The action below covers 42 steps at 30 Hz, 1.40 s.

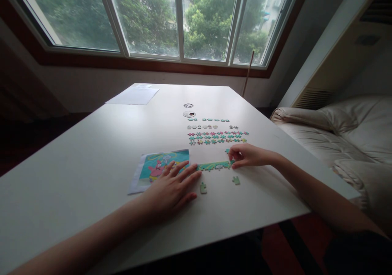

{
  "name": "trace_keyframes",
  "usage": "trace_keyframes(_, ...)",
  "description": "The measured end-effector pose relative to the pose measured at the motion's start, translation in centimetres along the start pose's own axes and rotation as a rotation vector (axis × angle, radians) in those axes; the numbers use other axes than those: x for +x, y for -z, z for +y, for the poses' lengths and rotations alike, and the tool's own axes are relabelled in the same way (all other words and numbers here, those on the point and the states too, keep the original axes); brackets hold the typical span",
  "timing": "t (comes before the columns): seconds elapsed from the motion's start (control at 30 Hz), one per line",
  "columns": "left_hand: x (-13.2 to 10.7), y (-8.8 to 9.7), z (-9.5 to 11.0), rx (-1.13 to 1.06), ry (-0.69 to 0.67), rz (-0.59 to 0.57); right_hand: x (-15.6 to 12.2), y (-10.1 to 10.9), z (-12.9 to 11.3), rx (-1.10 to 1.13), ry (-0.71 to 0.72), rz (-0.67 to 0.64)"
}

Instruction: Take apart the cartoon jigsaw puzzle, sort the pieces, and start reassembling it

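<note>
My left hand (174, 185) lies flat with fingers spread, partly over a printed cartoon picture (156, 164). Its fingertips reach the left end of a joined strip of green jigsaw pieces (214, 166). At the strip's right end, my right hand (243, 155) pinches a small green jigsaw piece (232, 162) between thumb and fingers. Another teal piece (227, 150) lies just beside the right hand's knuckles. Two loose pieces rest nearer to me: a straight-edged piece (203, 188) by the left thumb and a greenish piece (235, 180) below the right hand.
Several rows of loose jigsaw pieces (214, 137) lie beyond the strip. Two round flat items (189, 114) sit farther back. A white paper sheet (133, 95) is at the table's far left. The white table (92, 152) stands before a window, with a pale sofa (333, 132) at right.
</note>
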State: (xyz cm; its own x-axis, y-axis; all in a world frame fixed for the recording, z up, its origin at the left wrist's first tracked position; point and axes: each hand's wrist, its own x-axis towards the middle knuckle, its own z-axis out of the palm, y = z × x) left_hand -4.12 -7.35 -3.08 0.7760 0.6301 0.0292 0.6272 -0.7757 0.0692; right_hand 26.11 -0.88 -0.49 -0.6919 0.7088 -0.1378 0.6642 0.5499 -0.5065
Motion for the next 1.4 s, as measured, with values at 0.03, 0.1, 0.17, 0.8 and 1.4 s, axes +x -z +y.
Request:
trace_keyframes(0.03, 0.0, 0.0, 0.0, 0.0, -0.002, 0.0, 0.1, -0.1, 0.1, 0.005, 0.0, 0.002)
trace_keyframes(0.1, 0.0, 0.0, -0.1, 0.002, -0.003, 0.004, 0.1, -0.2, 0.1, 0.012, 0.003, 0.008)
trace_keyframes(0.17, 0.0, -0.1, -0.1, 0.004, -0.003, 0.007, 0.1, -0.2, 0.1, 0.013, 0.009, 0.009)
trace_keyframes(0.8, 0.0, -0.1, -0.1, 0.012, -0.006, 0.016, 0.3, -0.1, 1.0, -0.093, -0.015, 0.291)
trace_keyframes(1.4, 0.0, -0.2, -0.2, 0.009, -0.013, 0.032, -0.4, 1.0, 2.7, 0.015, -0.162, 0.048)
